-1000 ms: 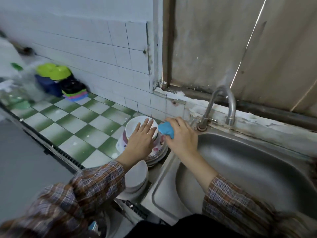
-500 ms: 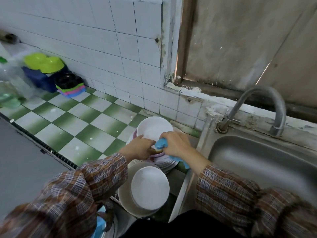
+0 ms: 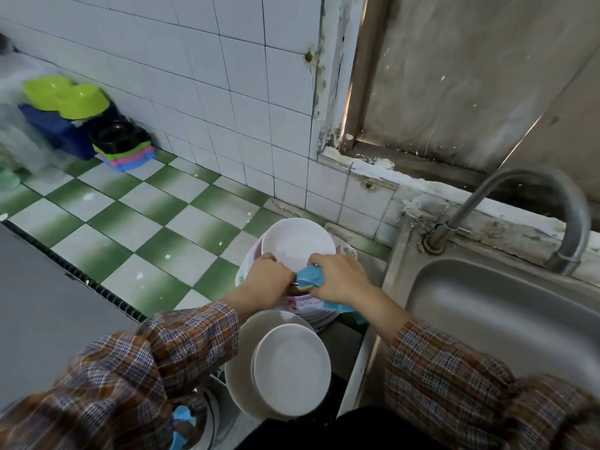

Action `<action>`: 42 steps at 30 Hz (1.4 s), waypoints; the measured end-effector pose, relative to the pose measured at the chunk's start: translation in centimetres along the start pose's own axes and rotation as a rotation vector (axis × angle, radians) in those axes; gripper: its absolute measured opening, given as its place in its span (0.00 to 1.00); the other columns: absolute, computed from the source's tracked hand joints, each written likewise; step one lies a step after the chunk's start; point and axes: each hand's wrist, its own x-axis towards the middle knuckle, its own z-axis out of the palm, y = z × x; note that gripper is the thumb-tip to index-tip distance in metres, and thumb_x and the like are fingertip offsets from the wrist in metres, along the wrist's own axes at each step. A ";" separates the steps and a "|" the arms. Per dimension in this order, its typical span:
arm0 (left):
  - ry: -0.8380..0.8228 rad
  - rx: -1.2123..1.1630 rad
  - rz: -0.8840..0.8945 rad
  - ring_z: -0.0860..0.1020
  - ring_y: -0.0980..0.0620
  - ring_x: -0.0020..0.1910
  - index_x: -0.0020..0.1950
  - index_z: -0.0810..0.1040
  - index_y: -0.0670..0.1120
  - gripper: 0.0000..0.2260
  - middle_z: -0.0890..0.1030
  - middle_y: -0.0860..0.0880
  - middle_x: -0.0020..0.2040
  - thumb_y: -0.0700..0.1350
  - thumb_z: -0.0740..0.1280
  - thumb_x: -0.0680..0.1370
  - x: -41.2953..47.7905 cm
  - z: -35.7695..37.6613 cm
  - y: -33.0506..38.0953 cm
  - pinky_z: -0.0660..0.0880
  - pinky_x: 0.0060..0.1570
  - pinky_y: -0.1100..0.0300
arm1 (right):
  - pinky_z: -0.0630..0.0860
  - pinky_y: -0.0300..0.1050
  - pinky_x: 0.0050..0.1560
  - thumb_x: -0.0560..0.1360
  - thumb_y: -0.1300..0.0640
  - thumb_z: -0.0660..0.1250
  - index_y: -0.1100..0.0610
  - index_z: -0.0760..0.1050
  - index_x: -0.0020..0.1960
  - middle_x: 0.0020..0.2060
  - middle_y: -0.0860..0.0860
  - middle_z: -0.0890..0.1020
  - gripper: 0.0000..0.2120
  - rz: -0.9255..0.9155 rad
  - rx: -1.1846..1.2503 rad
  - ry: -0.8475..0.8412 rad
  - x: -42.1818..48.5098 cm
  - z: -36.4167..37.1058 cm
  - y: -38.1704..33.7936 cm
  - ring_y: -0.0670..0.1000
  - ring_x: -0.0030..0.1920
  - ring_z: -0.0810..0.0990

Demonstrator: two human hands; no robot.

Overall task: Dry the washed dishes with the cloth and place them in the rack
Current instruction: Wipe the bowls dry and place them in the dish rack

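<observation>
The green-and-white checkered tiled counter (image 3: 139, 222) carries a stack of plates and bowls (image 3: 297, 243) just beside the sink (image 3: 487, 303). Stacked coloured plastic trays (image 3: 130, 154) and a blue container (image 3: 61, 131) stand against the wall.

A white bowl (image 3: 297, 243) is set upright on a stack of patterned plates (image 3: 311, 308) at the near edge of the tiled surface (image 3: 156, 228), its near rim gripped by the left hand (image 3: 269, 280). A blue cloth (image 3: 310, 280) is bunched in the right hand (image 3: 341, 277) against that rim. Lower down, plain white plates (image 3: 290, 368) are nested face up.
</observation>
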 end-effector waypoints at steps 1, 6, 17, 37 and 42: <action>0.011 -0.004 -0.008 0.79 0.45 0.52 0.58 0.80 0.49 0.13 0.84 0.47 0.50 0.51 0.63 0.78 0.0 0.0 0.0 0.63 0.65 0.57 | 0.67 0.43 0.43 0.70 0.48 0.70 0.48 0.73 0.59 0.52 0.51 0.81 0.19 -0.005 0.011 0.012 -0.2 0.0 0.0 0.55 0.52 0.78; 0.123 -0.165 -0.037 0.79 0.42 0.47 0.51 0.84 0.47 0.10 0.85 0.44 0.44 0.50 0.67 0.76 0.0 -0.2 -0.7 0.65 0.64 0.56 | 0.66 0.43 0.43 0.70 0.50 0.70 0.47 0.73 0.59 0.52 0.50 0.81 0.18 0.001 0.107 0.080 -1.0 -0.2 -0.1 0.55 0.51 0.78; 0.313 -0.447 0.117 0.78 0.40 0.38 0.55 0.81 0.45 0.11 0.83 0.44 0.38 0.41 0.64 0.74 -1.6 -1.2 0.0 0.68 0.53 0.52 | 0.71 0.45 0.45 0.68 0.53 0.72 0.51 0.75 0.56 0.49 0.49 0.82 0.18 -0.028 0.259 0.259 -2.2 -0.5 0.5 0.55 0.49 0.78; 0.408 -1.490 -0.110 0.68 0.77 0.60 0.65 0.71 0.54 0.26 0.71 0.64 0.63 0.31 0.69 0.74 -2.7 -3.5 0.8 0.63 0.61 0.77 | 0.70 0.31 0.44 0.71 0.67 0.68 0.48 0.73 0.53 0.47 0.46 0.78 0.18 0.053 0.912 0.597 -1.9 -1.4 0.1 0.40 0.46 0.76; 0.493 -1.565 -0.218 0.77 0.61 0.55 0.65 0.72 0.56 0.25 0.78 0.56 0.62 0.34 0.71 0.75 -1.9 -3.4 0.9 0.70 0.60 0.64 | 0.71 0.29 0.34 0.75 0.64 0.69 0.50 0.69 0.58 0.46 0.45 0.77 0.17 0.248 1.126 0.625 -1.4 -1.7 0.0 0.43 0.41 0.76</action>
